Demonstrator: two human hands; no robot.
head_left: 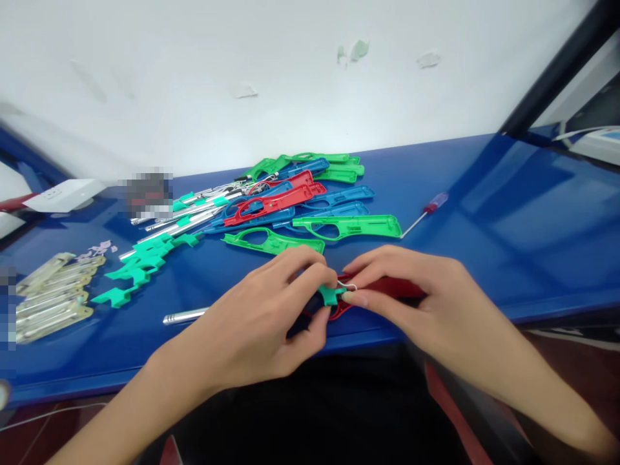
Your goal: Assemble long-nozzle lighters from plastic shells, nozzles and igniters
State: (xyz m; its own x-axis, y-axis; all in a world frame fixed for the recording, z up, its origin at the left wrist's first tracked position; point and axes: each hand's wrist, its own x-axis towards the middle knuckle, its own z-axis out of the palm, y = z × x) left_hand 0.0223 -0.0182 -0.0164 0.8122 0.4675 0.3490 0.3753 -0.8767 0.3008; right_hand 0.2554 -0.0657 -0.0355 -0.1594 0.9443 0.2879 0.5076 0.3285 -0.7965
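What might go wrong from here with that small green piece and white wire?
1. The white wire loops by the right hand, so it might get pinched or pulled.
2. The green piece is small and near the front edge of the table; it could slip and drop.
3. The screwdriver lies loose and might roll if nudged.

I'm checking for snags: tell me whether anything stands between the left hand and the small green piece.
Nothing visible does: the left hand touches the small green piece. A white wire loops just beside it.
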